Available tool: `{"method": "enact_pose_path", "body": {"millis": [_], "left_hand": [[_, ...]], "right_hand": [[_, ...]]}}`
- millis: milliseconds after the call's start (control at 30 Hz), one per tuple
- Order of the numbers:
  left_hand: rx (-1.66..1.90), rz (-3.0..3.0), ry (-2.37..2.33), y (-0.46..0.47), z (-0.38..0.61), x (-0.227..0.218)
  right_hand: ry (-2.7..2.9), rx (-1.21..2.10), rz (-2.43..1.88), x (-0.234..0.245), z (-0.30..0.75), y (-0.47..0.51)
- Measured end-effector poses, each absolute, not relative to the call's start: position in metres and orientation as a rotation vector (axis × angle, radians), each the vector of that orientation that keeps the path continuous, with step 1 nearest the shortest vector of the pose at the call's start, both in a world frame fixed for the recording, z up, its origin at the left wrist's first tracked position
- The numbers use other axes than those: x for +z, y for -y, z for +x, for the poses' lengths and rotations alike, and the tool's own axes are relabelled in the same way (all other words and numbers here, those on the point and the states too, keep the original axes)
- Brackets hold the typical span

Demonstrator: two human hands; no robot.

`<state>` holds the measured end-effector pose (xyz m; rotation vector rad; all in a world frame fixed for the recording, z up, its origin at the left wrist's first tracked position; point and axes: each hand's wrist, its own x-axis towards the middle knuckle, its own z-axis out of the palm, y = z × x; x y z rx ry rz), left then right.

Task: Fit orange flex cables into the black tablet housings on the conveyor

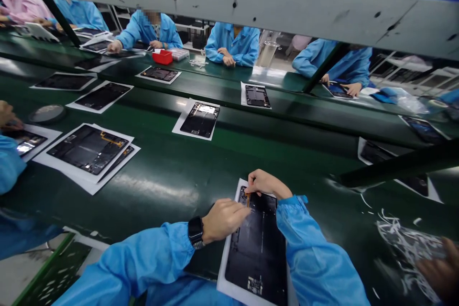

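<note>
Two hands at a tablet back [256,248]: right hand [267,184] pinching an orange flex cable [247,199], left hand [224,220] narrowly closed beside it.

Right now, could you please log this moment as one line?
left hand: above tablet housing | right hand: touching orange flex strip | housing: on white sheet

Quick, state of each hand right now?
Left hand: fingers at the orange ribbon cable, grip unclear.
Right hand: closed, pinching that cable.

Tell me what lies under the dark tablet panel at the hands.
The dark tablet panel sits on a white paper sheet, visible at its edges; the sheet's middle is covered.
</note>
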<state>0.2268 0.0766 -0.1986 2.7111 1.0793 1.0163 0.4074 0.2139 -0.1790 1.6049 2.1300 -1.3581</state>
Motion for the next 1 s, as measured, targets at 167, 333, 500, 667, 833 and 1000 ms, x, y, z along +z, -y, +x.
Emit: {"method": "enact_pose_path", "body": {"millis": [167, 333, 500, 667, 833, 1000], "left_hand": [[0.911, 2.72, -1.04, -0.072, 0.227, -0.201], [0.794, 2.703, -1.054, -0.07, 0.226, -0.202], [0.776, 2.734, -1.017, -0.07, 0.226, -0.201], [0.756, 2.743, -1.005, -0.07, 0.226, -0.2], [0.826, 2.776, -1.026, -0.069, 0.226, -0.201], [0.773, 2.836, -0.983, -0.066, 0.226, -0.208]], "right_hand": [[-2.198, -1.171, 1.682, -0.173, 0.405, -0.205], [-2.317, -0.986, 1.681, -0.168, 0.407, -0.19], [-2.398, -0.783, 1.712, -0.169, 0.408, -0.173], [-2.532, -0.672, 1.655, -0.171, 0.41, -0.163], [-2.604, -0.485, 1.733, -0.176, 0.413, -0.152], [-2.568, -0.547, 1.765, -0.177, 0.418, -0.152]]}}
